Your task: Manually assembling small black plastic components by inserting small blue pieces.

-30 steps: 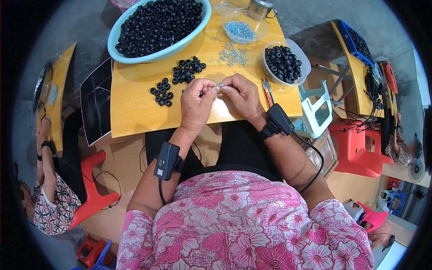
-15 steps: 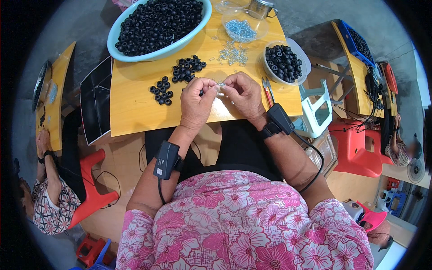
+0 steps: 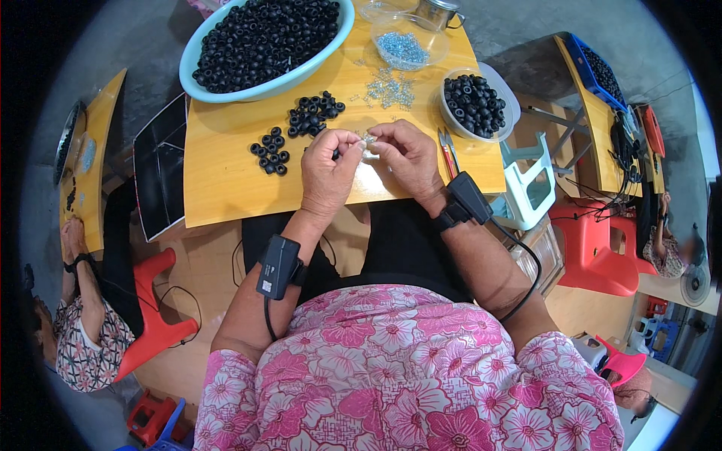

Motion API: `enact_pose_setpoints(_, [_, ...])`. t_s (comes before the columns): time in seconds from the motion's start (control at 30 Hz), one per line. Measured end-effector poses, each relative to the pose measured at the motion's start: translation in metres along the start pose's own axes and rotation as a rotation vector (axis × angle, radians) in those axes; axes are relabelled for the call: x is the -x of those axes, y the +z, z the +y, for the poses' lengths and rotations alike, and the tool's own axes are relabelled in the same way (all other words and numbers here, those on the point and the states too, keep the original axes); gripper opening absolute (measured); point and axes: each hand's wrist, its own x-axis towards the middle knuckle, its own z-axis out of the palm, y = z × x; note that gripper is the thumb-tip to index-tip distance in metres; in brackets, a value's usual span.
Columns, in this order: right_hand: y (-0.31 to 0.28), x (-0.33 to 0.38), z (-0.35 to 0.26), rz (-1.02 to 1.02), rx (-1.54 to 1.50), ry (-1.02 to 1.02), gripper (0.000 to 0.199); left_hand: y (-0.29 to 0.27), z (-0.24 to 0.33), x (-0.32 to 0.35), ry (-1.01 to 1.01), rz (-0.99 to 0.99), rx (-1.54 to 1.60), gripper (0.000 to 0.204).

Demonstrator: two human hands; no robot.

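Over the near part of the yellow table, my left hand (image 3: 329, 171) and my right hand (image 3: 411, 159) meet fingertip to fingertip. Both are closed in a pinch; what lies between the fingers is tiny and pale, too small to name. A bit of a black ring shows by my left fingers. Just left of that hand lie loose black rings (image 3: 272, 154), with a larger cluster of black rings (image 3: 312, 113) behind. Small clear pieces (image 3: 389, 90) are scattered beyond my right hand. Beside it, two slim tools, one with a red handle (image 3: 448, 156), rest on the wood.
A large pale-blue basin (image 3: 320, 66) heaped with black rings stands at the back left. Behind are a clear tub (image 3: 436, 56) of bluish pieces and a metal mug (image 3: 436, 13). At right sit a bowl (image 3: 450, 124) of black pieces and a pale stool (image 3: 530, 180). Other people work at side tables.
My right fingertips have shifted very slightly at the pinch. My left hand and the things on the table look the same.
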Motion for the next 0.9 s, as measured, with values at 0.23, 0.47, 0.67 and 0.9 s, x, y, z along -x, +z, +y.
enact_pose_setpoints(0.23, [-0.0015, -0.0026, -0.0054, -0.06, 0.136, -0.111, 0.012, -0.0003, 0.0027, 0.0001, 0.003, 0.006, -0.011, 0.007])
enact_pose_setpoints(0.47, [-0.002, -0.0015, -0.0009, -0.055, 0.111, -0.066, 0.013, 0.0002, 0.0023, -0.0001, -0.001, -0.009, -0.011, 0.007])
enact_pose_setpoints(0.67, [-0.004, -0.0019, -0.0019, -0.122, 0.117, -0.056, 0.015, -0.0002, 0.0027, 0.0001, -0.017, -0.011, 0.05, 0.006])
enact_pose_setpoints(0.9, [-0.0035, -0.0021, -0.0072, -0.096, 0.106, -0.053, 0.014, -0.0004, -0.0011, 0.0001, 0.012, -0.021, 0.025, 0.006])
